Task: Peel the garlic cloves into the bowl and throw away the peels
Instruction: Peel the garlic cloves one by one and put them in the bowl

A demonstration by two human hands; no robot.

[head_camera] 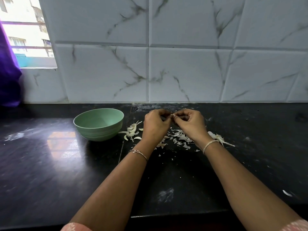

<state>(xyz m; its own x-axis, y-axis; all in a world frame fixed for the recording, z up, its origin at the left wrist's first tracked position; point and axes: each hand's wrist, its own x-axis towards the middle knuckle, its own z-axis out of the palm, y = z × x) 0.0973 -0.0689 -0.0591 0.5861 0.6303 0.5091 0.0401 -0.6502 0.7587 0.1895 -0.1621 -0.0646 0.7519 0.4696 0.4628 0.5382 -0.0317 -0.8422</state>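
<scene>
A pale green bowl (99,124) stands on the black counter (50,164), left of my hands; its inside looks empty from here. My left hand (154,125) and my right hand (190,125) meet above the counter, and both pinch one small garlic clove (173,115) between their fingertips. A few unpeeled cloves (131,131) lie beside the bowl's right side. Loose white peels (180,138) are scattered under and between my wrists, with a larger clump of peel (218,137) behind my right wrist.
A marble-tiled wall (183,64) rises right behind my hands. A window (25,30) and a purple curtain (8,72) are at far left. One stray peel (287,193) lies near the counter's right front. The counter's front edge runs below my forearms.
</scene>
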